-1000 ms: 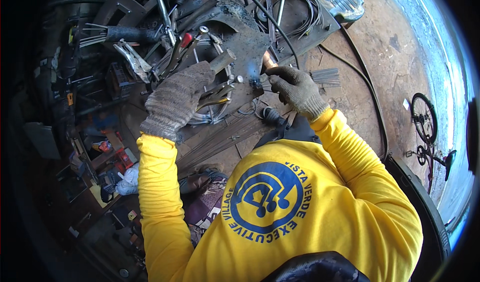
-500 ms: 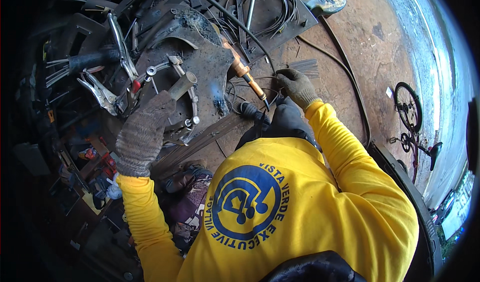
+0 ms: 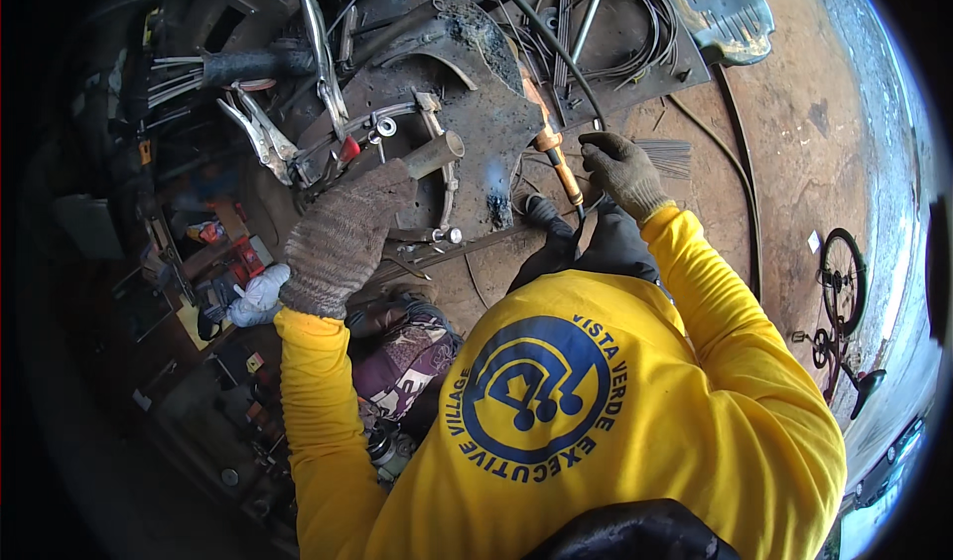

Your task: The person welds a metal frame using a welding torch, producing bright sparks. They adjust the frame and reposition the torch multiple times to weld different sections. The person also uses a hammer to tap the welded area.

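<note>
My left hand (image 3: 342, 234), in a grey-brown knitted glove, is closed around a short metal tube (image 3: 429, 156) whose open end sticks out past the fingers. Locking pliers (image 3: 320, 59) and a curved metal clamp (image 3: 437, 133) surround that tube on the worn metal plate (image 3: 496, 171). My right hand (image 3: 625, 175), gloved too, reaches toward a copper-coloured tool with a slim orange handle (image 3: 564, 175), resembling a welding electrode holder. The right fingers are partly stretched, just right of the tool and apart from it. A black cable (image 3: 546, 34) runs down to the right glove; whether they touch cannot be told.
Coiled wire (image 3: 635, 24) lies on a dark plate at the back. Several thin rods (image 3: 667, 157) rest on the floor. A hose (image 3: 747, 178) curves along the right, with a bicycle (image 3: 839, 302) beyond. Another person's patterned purple clothing (image 3: 407, 361) shows beside my left arm.
The view has shifted, so the scene sits farther right and slightly higher. My right hand has come closer to the copper-coloured tool. My left hand stays on the tube.
</note>
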Tool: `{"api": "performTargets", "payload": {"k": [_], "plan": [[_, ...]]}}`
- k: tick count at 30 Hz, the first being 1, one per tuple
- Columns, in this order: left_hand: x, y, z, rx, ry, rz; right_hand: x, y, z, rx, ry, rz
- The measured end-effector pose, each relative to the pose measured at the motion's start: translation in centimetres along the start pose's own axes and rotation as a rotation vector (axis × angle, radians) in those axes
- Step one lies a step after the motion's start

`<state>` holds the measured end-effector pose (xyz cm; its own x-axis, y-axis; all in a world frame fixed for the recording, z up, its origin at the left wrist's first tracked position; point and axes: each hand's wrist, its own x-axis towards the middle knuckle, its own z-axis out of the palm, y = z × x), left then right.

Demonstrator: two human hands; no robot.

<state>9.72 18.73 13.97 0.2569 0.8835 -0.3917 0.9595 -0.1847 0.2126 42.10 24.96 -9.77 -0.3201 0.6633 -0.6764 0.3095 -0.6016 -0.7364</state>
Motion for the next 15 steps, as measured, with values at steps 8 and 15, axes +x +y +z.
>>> {"api": "performTargets", "payload": {"k": [8, 15], "plan": [[0.4, 0.9, -0.4, 0.008, 0.005, -0.01, -0.7, -0.6, -0.5, -0.15, -0.085, 0.025], [0.5, 0.7, -0.2, 0.063, 0.04, 0.041, -0.3, 0.9, -1.7, -0.11, -0.081, 0.006]]}}
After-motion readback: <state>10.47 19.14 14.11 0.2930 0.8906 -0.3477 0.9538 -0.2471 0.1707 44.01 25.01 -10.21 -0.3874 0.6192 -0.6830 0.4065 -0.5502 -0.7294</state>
